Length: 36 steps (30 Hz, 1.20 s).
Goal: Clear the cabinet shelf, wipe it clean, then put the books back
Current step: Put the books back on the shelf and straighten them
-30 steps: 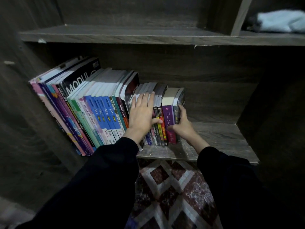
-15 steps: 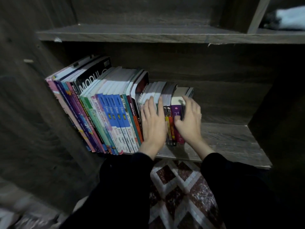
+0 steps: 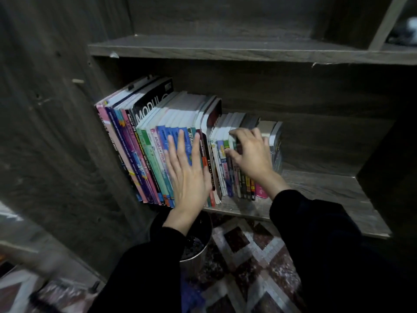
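A row of books stands on the dark wooden cabinet shelf (image 3: 320, 188), leaning left against the cabinet's side wall. The tall books (image 3: 144, 141) fill the left part; smaller books (image 3: 225, 159) stand on their right. My left hand (image 3: 187, 172) lies flat with straight fingers against the spines of the blue and green tall books. My right hand (image 3: 250, 154) has its fingers curled over the tops of the smaller books, thumb on their spines. A pink-spined book (image 3: 261, 192) shows under my right wrist.
The shelf's right half is bare wood. An upper shelf (image 3: 225, 48) runs above, with a pale cloth (image 3: 406, 30) at its far right. Below the shelf are a patterned tiled floor (image 3: 248, 256) and a round metal bin (image 3: 194, 245).
My left hand has moved left from the smaller books onto the tall blue ones. My right hand has moved left and curled over the tops of the smaller books. The view has shifted left.
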Tool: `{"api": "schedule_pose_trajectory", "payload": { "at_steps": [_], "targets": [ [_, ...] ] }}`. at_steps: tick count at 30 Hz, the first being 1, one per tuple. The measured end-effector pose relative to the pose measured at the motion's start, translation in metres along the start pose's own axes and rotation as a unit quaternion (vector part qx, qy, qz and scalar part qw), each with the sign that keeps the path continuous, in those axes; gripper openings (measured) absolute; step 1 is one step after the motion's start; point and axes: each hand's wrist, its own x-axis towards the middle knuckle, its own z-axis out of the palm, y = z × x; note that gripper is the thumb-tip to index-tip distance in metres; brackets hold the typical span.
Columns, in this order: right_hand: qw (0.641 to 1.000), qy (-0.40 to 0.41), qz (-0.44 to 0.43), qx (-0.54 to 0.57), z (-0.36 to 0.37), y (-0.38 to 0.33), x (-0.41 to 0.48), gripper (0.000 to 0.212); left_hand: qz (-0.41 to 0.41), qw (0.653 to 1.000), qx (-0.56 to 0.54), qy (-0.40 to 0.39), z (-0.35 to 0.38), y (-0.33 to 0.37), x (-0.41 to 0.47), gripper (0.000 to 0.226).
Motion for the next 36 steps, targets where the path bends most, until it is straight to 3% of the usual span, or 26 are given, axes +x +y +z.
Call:
{"api": "schedule_pose_trajectory", "payload": {
  "at_steps": [9,15,27,36],
  "targets": [
    [0.996,-0.038,0.02,-0.077,-0.002,-0.013,0.007,0.055,0.013,0.995,0.088,-0.052,-0.014,-0.03,0.025,0.108],
    [0.993,-0.021,0.051,-0.104,0.001,-0.032,0.006,0.039,0.018,0.993,0.105,-0.043,-0.017,-0.03,0.027,0.106],
    [0.988,-0.05,0.069,-0.128,-0.003,-0.046,0.004,0.034,0.007,0.988,0.126,-0.087,-0.032,-0.026,0.031,0.095],
    [0.981,-0.083,0.044,-0.167,-0.012,-0.043,0.008,0.042,0.002,0.984,0.118,-0.137,-0.043,-0.024,0.034,0.095]
  ]
}}
